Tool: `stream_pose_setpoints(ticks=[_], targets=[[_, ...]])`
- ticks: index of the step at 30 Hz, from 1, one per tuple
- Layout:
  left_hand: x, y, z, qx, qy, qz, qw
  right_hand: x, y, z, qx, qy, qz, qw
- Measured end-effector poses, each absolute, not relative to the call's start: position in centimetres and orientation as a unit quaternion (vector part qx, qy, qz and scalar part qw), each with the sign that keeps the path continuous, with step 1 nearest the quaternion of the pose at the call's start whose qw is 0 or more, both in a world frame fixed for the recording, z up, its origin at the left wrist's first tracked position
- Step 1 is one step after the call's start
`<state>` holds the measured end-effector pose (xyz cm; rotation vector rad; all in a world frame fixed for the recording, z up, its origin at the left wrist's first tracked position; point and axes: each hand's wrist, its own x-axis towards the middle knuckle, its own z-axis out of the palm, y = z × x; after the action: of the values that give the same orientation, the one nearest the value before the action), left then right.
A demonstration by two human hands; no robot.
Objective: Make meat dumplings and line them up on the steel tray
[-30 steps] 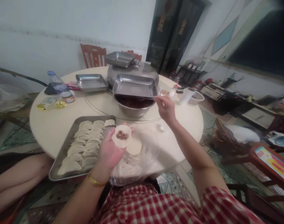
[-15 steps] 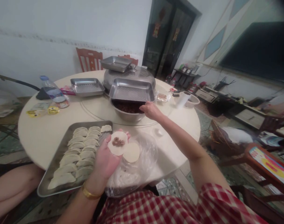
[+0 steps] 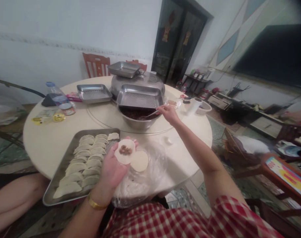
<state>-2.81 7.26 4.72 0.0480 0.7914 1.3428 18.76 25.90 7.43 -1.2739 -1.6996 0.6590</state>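
Note:
On my left hand (image 3: 116, 168) lies a round dumpling wrapper (image 3: 119, 157) with brown filling (image 3: 125, 150) in its middle; the fingers cup it from below. My right hand (image 3: 168, 112) grips the handle of a spoon (image 3: 150, 115), whose bowl end rests in the dark filling inside a steel bowl (image 3: 138, 124). A steel tray (image 3: 61, 162) to the left carries rows of folded dumplings (image 3: 77, 168). Just right of my left hand, more wrappers (image 3: 140, 162) sit on a clear plastic bag (image 3: 150, 178).
A rectangular tray (image 3: 140, 96) leans over the bowl's back, against a big lidded pan (image 3: 152, 79) with another tray (image 3: 124, 69) on top. Further left are an empty tray (image 3: 94, 94), a jar (image 3: 67, 109) and a bottle (image 3: 55, 91). Another person's leg (image 3: 19, 195) shows at lower left.
My right hand has risen slightly and moved right, so the spoon now shows above the filling. My left hand still holds the filled wrapper in nearly the same place.

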Motion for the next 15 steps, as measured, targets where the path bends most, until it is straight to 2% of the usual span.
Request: stream_pose_setpoints(ticks=[7, 15], targets=[[-2.6, 7.7, 4.3, 0.037, 0.338, 0.607, 0.718, 20.0, 25.9, 7.4, -0.523, -0.536, 0.339, 0.569], [-1.9, 7.9, 4.8, 0.034, 0.345, 0.608, 0.715, 19.2, 20.0, 8.2, -0.444, -0.531, 0.429, 0.580]])
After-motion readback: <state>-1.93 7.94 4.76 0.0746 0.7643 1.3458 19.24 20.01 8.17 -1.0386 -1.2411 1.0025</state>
